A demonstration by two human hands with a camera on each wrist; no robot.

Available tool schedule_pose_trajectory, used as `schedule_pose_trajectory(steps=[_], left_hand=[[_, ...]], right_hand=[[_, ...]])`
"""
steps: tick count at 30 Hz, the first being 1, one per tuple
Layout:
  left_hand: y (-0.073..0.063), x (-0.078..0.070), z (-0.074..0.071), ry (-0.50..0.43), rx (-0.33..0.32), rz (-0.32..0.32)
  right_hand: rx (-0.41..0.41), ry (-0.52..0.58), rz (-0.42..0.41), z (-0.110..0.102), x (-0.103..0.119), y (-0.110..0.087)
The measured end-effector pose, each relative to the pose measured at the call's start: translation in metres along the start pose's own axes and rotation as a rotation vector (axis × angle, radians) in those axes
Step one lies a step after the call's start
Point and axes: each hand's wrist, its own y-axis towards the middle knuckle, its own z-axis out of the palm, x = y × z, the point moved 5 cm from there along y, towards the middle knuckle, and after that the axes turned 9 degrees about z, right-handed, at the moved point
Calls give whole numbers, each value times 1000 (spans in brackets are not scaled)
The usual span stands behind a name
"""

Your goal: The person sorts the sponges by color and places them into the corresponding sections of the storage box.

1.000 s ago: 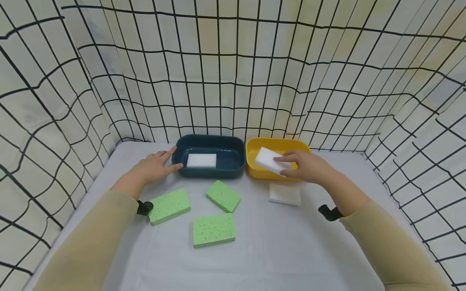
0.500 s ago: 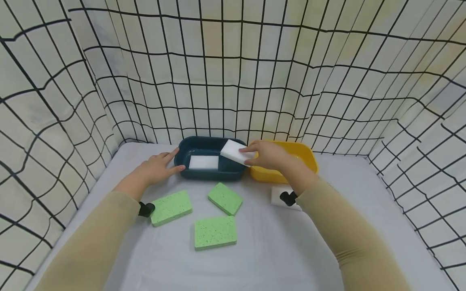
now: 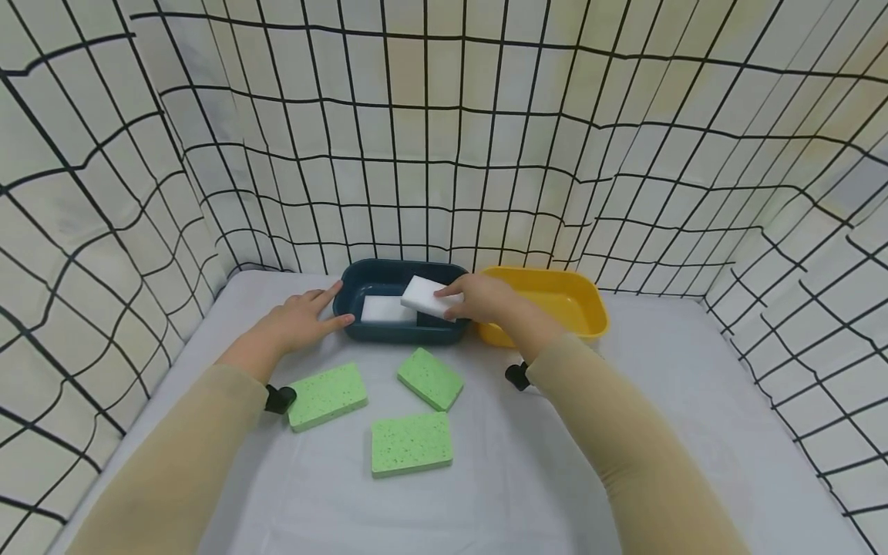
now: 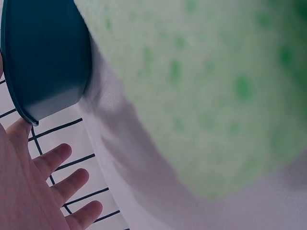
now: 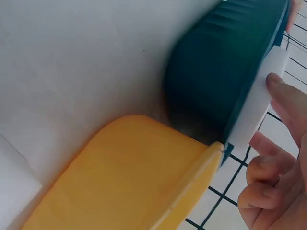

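Observation:
My right hand (image 3: 486, 297) pinches a white sponge (image 3: 425, 297) between thumb and fingers, tilted over the right part of the dark teal tub (image 3: 388, 333). In the right wrist view that held sponge (image 5: 259, 98) shows at the tub's rim. Another white sponge (image 3: 386, 309) lies flat inside the tub, on its left side. My left hand (image 3: 294, 320) rests at the tub's left end, fingers spread and touching the rim; the left wrist view shows the fingers (image 4: 72, 184) extended beside its wall.
The yellow tub (image 3: 565, 301) stands right beside the teal one. Several green speckled sponges lie in front: one on the left (image 3: 327, 395), one in the middle (image 3: 430, 378), one nearest (image 3: 412, 444). A white sponge (image 5: 17, 184) lies before the yellow tub. Black wire grid (image 3: 444, 162) encloses the table.
My right hand has carried the white sponge leftward from the yellow tub to over the teal tub, lowering it slightly. The left hand has stayed at the teal tub's rim.

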Motion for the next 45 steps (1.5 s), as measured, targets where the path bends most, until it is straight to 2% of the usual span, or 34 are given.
schedule_pose_trajectory(steps=[5,12,19,32,45], left_hand=[[-1,-3,-2,-2,-2,4],[-2,-8,-5,8,-4,5],[-2,-9,-6,15,2,-4],[-2,-9,-7,17,2,10],[0,-3,-1,4,-1,8]], right_hand=[[11,-61,26,4,0,3],[32,-115,23,7,1,2],[49,-96,19,7,-1,1],[-6,-83,-1,1,-5,2],[-80,1,-63,-10,-16,-19]])
